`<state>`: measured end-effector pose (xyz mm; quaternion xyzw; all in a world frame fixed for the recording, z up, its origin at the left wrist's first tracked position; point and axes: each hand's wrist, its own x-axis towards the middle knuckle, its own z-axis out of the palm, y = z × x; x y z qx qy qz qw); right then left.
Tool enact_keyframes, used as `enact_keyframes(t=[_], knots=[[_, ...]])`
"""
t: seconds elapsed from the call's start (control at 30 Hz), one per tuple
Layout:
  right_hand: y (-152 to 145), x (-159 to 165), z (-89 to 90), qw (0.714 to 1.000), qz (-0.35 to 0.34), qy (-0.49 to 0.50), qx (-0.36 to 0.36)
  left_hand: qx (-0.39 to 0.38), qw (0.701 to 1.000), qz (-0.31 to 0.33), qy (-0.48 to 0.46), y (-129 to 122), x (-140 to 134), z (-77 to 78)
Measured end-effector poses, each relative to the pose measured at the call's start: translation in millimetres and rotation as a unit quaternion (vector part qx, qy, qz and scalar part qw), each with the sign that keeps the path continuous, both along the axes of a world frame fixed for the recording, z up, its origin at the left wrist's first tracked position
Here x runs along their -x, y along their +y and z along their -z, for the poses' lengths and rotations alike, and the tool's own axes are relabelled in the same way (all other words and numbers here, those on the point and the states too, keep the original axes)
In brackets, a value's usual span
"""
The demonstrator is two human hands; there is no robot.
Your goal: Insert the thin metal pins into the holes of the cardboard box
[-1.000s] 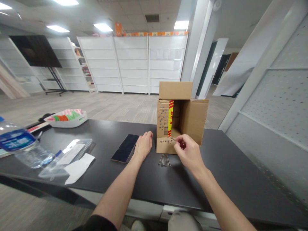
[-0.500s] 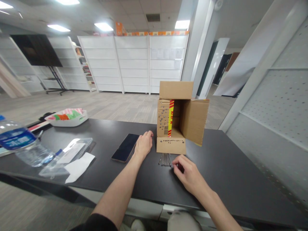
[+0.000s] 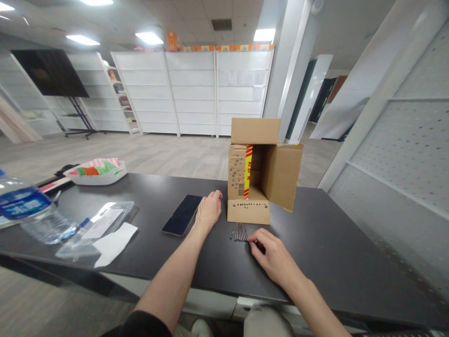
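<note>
My left hand (image 3: 209, 209) rests on the dark tabletop between a phone (image 3: 183, 215) and an upright cardboard box (image 3: 249, 213), fingers loosely bent and holding nothing visible. The box opens toward me, its flaps spread. Rows of small dark holes and a few round metal heads mark its lower flap, and more grey heads dot its left front panel. Before the box, several thin metal nails (image 3: 240, 231) lie side by side, heads toward me. At their right end my right hand (image 3: 271, 255) has thumb and index finger pinched together; whatever is between the fingertips is too small to make out.
To the left stand a water bottle (image 3: 33, 206), a clear plastic case (image 3: 115, 215) and a white paper (image 3: 115, 244). Behind them sits a white basket (image 3: 117, 174) with colourful cloth-like items. A perforated grey panel (image 3: 403, 187) rises beyond the table's right edge.
My right hand has shifted slightly left, and its fingertips have come up to the right end of the nails. My left hand stays where it was.
</note>
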<state>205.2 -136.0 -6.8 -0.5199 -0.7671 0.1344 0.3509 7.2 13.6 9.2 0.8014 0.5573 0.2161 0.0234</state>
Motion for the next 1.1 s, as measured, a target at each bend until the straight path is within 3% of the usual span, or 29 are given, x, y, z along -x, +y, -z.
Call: enact_keyframes(t=[1.1], knots=[[3.8,0.8,0.6,1.000,0.019,-0.016,0.000,0.007,1.000,-0.005,0.004,-1.3,-0.3,-1.9]])
